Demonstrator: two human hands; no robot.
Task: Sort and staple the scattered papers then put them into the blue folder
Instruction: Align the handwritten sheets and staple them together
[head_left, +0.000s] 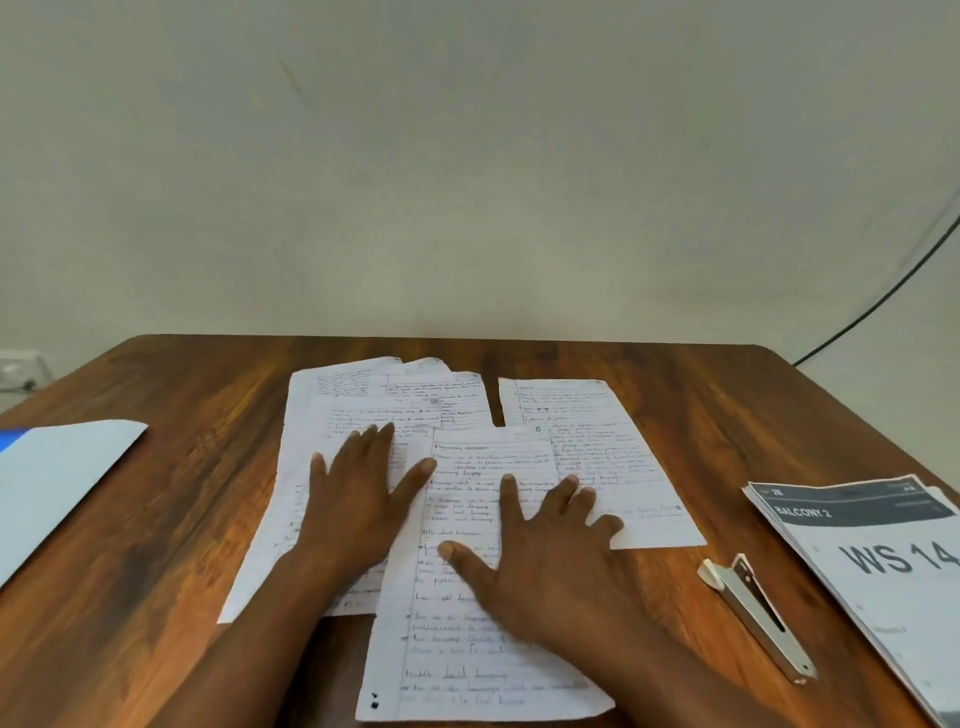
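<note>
Thin lined handwritten papers (467, 519) fanned mid-table on glossy wood-grain table (156, 545), long axes running roughly away from the person, left hand (358, 499) and right hand (545, 561) flat, fingers spread on sheets, slim metal stapler (753, 613) right, pale blue folder (57, 478) left

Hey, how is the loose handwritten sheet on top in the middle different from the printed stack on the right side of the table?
The handwritten sheet is a single lined page covered in pen writing; the printed stack is several sheets with bold printed letters and a dark header band. The handwritten sheet lies under the right hand, overlapping other scattered pages; the printed stack sits alone at the table edge, untouched, beside the stapler. Both are white paper lying flat.
</note>
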